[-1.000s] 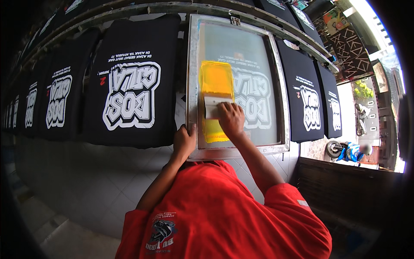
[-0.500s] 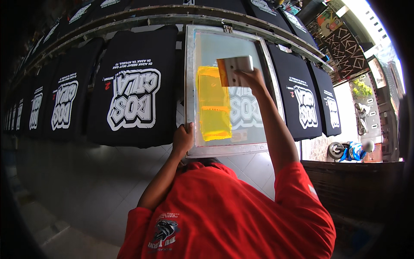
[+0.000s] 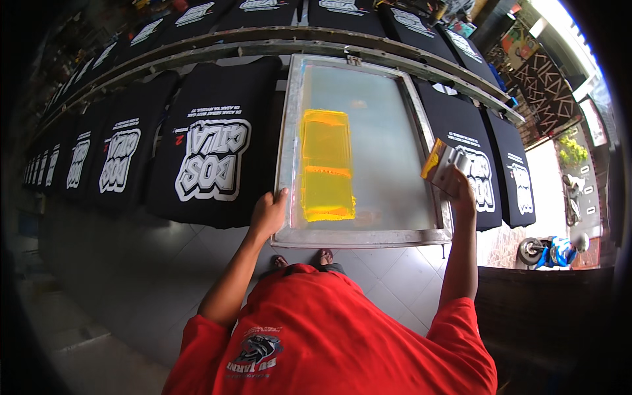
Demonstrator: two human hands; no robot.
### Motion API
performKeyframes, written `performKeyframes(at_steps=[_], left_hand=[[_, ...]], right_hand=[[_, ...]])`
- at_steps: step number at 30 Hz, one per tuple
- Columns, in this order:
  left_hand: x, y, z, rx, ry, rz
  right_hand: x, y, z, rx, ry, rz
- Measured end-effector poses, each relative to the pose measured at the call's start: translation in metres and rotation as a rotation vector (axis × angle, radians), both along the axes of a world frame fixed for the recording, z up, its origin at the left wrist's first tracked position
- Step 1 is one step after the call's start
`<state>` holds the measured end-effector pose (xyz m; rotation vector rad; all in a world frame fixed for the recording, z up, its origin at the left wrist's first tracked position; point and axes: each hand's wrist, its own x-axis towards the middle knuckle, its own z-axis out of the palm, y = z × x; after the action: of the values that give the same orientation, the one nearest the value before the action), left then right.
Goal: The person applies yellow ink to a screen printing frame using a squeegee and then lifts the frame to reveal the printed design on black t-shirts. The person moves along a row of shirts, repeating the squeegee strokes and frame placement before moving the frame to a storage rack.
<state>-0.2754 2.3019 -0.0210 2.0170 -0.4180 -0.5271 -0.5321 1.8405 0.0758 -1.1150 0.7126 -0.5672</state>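
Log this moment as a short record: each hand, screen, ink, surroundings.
Left hand: holding the left rail of the rectangular silver metal frame
Right hand: holding a flat silvery squeegee, its edge stained yellow, near the frame's right rail
Screen: pale translucent mesh inside the frame
Ink: tall rectangular bright yellow ink patch on the mesh's left part
Both sides: black fabric panels with white block lettering
Below: grey tiled floor
Far right: blue motorbike
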Motion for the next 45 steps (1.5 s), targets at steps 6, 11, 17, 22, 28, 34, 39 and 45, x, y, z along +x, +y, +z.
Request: performKeyframes(at_steps=[6,11,17,22,28,34,39,45], left_hand=[[0.008,0.044,0.016,0.004,-0.082,0.059],[0.046,0.137,-0.003,-0.167,-0.054,0.061],[0.143,0.296,-0.044,-0.324,0.001,0.104],[0.214,0.414,-0.072,-0.151,-0.072,0.147],[0.265,0.457,-0.093,-0.215,-0.071,0.031],[0.278,0.451,-0.113,-0.196,-0.048,0.055],[0.279,0.43,-0.095,-0.213,-0.012,0.037],[0.281,0.413,-0.088,-0.071,-0.068,0.047]], right_hand=[[0.0,0.047,-0.022,0.019,-0.196,0.458],[0.035,0.159,-0.005,-0.087,-0.09,0.304],[0.135,0.321,-0.041,0.137,-0.171,0.271],[0.213,0.427,-0.066,-0.061,-0.049,0.241],[0.263,0.482,-0.062,0.087,-0.033,0.058],[0.283,0.478,-0.061,0.085,-0.012,0.043],[0.282,0.457,-0.062,0.034,-0.075,0.18],[0.295,0.451,-0.05,-0.012,0.01,0.119]])
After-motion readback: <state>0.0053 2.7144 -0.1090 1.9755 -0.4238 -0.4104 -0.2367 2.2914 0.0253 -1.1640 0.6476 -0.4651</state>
